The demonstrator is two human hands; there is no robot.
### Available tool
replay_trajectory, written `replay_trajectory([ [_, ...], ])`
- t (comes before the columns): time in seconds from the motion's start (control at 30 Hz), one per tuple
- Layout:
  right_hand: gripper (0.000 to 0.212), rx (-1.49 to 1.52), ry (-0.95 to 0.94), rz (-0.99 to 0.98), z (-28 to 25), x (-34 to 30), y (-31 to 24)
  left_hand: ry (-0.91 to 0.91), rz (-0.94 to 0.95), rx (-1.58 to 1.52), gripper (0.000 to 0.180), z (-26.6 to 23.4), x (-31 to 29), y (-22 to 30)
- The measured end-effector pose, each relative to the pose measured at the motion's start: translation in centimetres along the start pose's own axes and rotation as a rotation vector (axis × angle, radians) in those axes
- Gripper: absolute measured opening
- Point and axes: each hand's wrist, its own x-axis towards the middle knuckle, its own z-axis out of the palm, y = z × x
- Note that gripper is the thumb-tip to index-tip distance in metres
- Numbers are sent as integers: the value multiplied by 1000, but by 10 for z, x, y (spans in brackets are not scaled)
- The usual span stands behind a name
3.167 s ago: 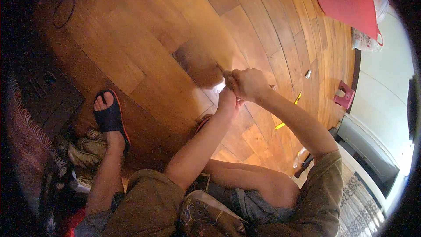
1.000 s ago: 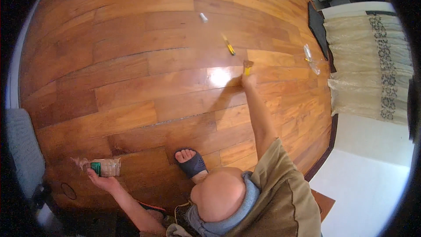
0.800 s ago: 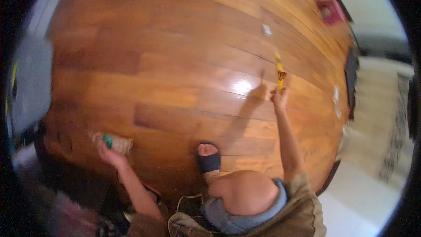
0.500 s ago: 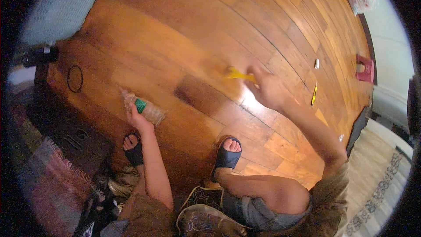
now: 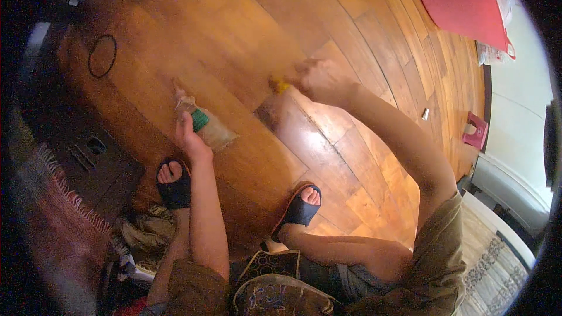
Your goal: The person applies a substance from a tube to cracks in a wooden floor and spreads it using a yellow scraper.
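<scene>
A wooden floor [image 5: 222, 41] spread out beneath everything, its boards bending toward the dark rim of the view. Nearest were two dark sandals [image 5: 302, 210] on the person's feet. Just past the left one, the left hand [image 5: 194, 141] had its grip closed on a clear bottle [image 5: 206, 122] with a green band. The bottle's long axis lay slantwise across that grip, the narrow end pointing away and leftward, the broad end coming back to the right. Farther out, the right hand [image 5: 323, 79] was blurred, its grip apparently curled on a yellow thing [image 5: 282, 86]; how firmly, and how that thing's axis ran, could not be told. It stuck out leftward from the right grip, toward the bottle but apart from it, and much nearer the right hand than the left. Beyond lay a black ring [image 5: 116, 51] at left, and at right a small white piece [image 5: 425, 113], a pink stool [image 5: 479, 131] and a red panel [image 5: 459, 6].
</scene>
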Motion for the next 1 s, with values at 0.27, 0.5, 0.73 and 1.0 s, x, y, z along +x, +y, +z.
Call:
replay_trajectory([
  [0.27,18,145,-12,204,3,-11,-5,-94,-37,-35,65,-2,2,0],
  [0.5,18,182,-28,428,-4,-7,-30,-45,-61,-46,65,2,-2,0],
  [0.73,25,258,-38,490,18,-28,-41,5,-83,-1,64,2,2,-1],
  [1.0,21,214,97,487,20,-17,-39,-70,-54,-53,61,0,4,-3],
])
